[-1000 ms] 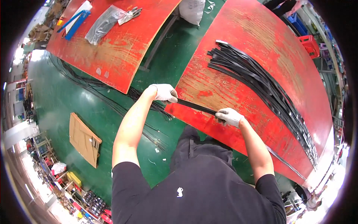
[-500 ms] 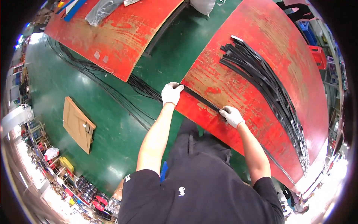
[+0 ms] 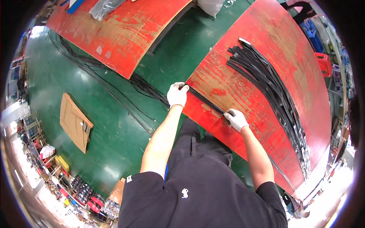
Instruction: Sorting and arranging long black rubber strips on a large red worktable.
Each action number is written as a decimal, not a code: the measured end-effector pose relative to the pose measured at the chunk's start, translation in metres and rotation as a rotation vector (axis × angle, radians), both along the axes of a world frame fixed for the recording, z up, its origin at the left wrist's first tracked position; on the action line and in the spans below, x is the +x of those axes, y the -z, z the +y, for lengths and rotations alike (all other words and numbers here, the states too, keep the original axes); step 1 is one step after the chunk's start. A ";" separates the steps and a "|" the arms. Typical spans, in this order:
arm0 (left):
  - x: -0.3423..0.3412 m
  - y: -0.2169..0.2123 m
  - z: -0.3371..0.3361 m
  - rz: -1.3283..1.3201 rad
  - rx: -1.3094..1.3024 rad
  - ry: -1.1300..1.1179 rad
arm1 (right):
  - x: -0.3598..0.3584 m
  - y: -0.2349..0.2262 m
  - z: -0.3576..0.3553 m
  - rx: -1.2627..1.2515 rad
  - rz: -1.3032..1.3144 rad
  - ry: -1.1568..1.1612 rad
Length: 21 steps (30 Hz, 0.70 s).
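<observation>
Black strip (image 3: 207, 102) slants nearer from left hand (image 3: 177, 95) to right hand (image 3: 236, 119)

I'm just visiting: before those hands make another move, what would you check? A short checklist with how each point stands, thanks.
1. Left hand gripping the black strip: ok.
2. Right hand gripping it too: ok.
3. Both hands gloved: ok.
4. Strip fairly straight between the hands: ok.
5. Strip resting flat on the red table: cannot tell.
6. Hands apart from the pile of strips: ok.
</observation>
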<state>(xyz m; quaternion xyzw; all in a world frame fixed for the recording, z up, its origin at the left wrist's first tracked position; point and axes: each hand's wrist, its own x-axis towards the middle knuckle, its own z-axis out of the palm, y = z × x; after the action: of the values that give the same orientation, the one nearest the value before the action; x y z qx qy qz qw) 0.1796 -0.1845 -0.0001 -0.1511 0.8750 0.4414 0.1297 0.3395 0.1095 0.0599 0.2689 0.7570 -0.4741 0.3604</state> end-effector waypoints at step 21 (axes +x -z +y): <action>-0.028 0.024 -0.003 -0.099 -0.604 0.668 | 0.315 -0.083 0.003 0.969 0.420 0.744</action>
<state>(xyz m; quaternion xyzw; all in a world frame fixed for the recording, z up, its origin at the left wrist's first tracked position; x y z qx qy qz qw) 0.1517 -0.1876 -0.0240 0.0875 0.9580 0.0927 0.2567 0.6549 0.1127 0.1429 0.5473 0.7958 -0.2141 -0.1461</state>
